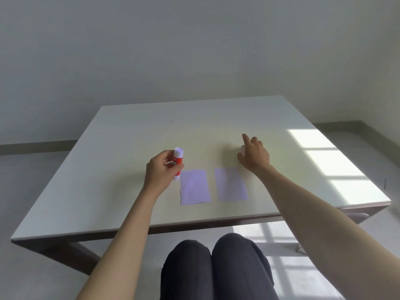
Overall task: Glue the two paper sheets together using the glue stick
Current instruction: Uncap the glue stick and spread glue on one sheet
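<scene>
Left hand (161, 169) grips the red-and-white cylindrical glue stick (178, 162) upright, its white end up, just beyond the far left corner of the left pale lilac paper sheet (194, 187). The right pale lilac paper sheet (231, 184) lies beside it, apart, both toward the near edge of the white surface (129, 131). Right hand (253, 153) hovers past that sheet's far corner, forefinger extended, perhaps pinching something small and white (possibly the cap; unclear). Risks: neither sheet is pinned, so a glue stroke could drag or crumple it.
</scene>
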`<state>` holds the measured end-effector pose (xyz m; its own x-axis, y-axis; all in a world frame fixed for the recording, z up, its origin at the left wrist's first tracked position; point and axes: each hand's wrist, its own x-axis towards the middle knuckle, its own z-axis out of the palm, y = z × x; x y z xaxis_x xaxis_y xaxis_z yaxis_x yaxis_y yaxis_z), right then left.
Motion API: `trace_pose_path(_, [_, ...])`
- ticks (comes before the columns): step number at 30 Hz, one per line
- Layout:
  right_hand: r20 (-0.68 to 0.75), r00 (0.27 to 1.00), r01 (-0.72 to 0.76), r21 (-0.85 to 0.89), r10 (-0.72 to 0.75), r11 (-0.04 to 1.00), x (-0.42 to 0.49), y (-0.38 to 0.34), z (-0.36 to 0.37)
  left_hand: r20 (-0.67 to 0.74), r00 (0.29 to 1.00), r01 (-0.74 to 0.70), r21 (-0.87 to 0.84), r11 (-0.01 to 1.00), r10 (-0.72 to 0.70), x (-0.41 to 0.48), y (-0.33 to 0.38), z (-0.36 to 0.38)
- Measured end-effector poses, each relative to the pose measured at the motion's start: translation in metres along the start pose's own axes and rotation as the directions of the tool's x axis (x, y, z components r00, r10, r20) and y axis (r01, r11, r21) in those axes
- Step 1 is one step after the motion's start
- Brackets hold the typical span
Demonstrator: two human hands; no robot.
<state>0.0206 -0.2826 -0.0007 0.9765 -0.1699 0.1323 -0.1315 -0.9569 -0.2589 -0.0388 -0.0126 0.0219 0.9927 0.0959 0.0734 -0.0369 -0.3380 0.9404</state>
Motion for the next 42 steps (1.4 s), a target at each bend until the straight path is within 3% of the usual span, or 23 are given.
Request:
trace_pose_path(2, [-0.093,0.996,0.018,-0.008,-0.018,1.000,-0.009,-0.008,-0.009,-0.071,0.997,0.016,-0.014,1.000,-0.017,0.001,0.002,0.005])
trace_pose_path(4, [-0.218,0.972,0.134,0.192,-0.091,0.972,-0.025,-0.028,-0.016,-0.120,0.992,0.026,-0.123,0.992,-0.041,0.002,0.007,0.014])
trace_pose_path(6, [-0.192,0.968,0.243,0.550,-0.162,0.799,-0.047,-0.055,-0.023,-0.148,0.984,0.051,-0.309,0.950,-0.101,0.003,0.017,0.026])
trace_pose_path(8, [-0.062,0.971,0.190,0.789,-0.232,0.585,-0.071,-0.078,-0.026,-0.164,0.975,0.058,-0.473,0.879,-0.153,0.003,0.026,0.037])
trace_pose_path(13, [0.019,0.995,0.009,0.958,-0.093,0.286,-0.092,-0.093,-0.026,-0.115,0.972,0.064,-0.714,0.697,-0.207,-0.005,0.041,0.045])
trace_pose_path(15, [0.053,0.992,-0.032,0.983,-0.110,0.182,-0.095,-0.091,-0.029,-0.103,0.971,0.063,-0.755,0.653,-0.213,-0.009,0.046,0.047])
trace_pose_path(19, [0.063,0.993,-0.052,0.993,-0.100,0.107,-0.098,-0.089,-0.035,-0.091,0.973,0.058,-0.794,0.606,-0.212,-0.013,0.054,0.052])
trace_pose_path(22, [0.294,0.956,-0.294,0.956,0.009,0.018,-0.099,-0.095,-0.040,-0.048,0.987,0.060,-0.771,0.633,-0.152,-0.017,0.058,0.058])
trace_pose_path(24, [0.372,0.924,-0.378,0.923,0.090,0.074,-0.099,-0.099,-0.041,-0.026,0.995,0.046,-0.750,0.660,-0.098,-0.021,0.061,0.060])
trace_pose_path(26, [0.313,0.947,-0.321,0.934,0.073,0.157,-0.100,-0.097,-0.040,-0.052,0.994,0.023,-0.741,0.671,-0.091,-0.022,0.062,0.059])
trace_pose_path(28, [0.228,0.973,-0.220,0.962,-0.033,0.161,-0.102,-0.092,-0.038,-0.112,0.989,-0.011,-0.694,0.719,-0.093,-0.020,0.060,0.055])
trace_pose_path(31, [0.166,0.970,-0.168,0.986,-0.179,0.004,-0.102,-0.086,-0.038,-0.127,0.989,-0.026,-0.675,0.737,-0.081,-0.018,0.059,0.052])
trace_pose_path(34, [0.371,0.906,-0.399,0.910,-0.203,-0.115,-0.100,-0.087,-0.042,-0.096,0.994,-0.022,-0.683,0.730,-0.060,-0.019,0.059,0.052])
trace_pose_path(36, [0.524,0.839,-0.538,0.839,-0.145,-0.082,-0.098,-0.089,-0.047,-0.075,0.996,-0.023,-0.695,0.718,-0.040,-0.019,0.057,0.053])
trace_pose_path(39, [0.421,0.898,-0.415,0.907,-0.131,0.070,-0.100,-0.087,-0.045,-0.076,0.996,-0.029,-0.719,0.694,-0.037,-0.018,0.055,0.051])
trace_pose_path(42, [0.256,0.942,-0.275,0.959,-0.216,-0.065,-0.102,-0.084,-0.041,-0.064,0.997,-0.015,-0.733,0.680,-0.047,-0.018,0.053,0.051])
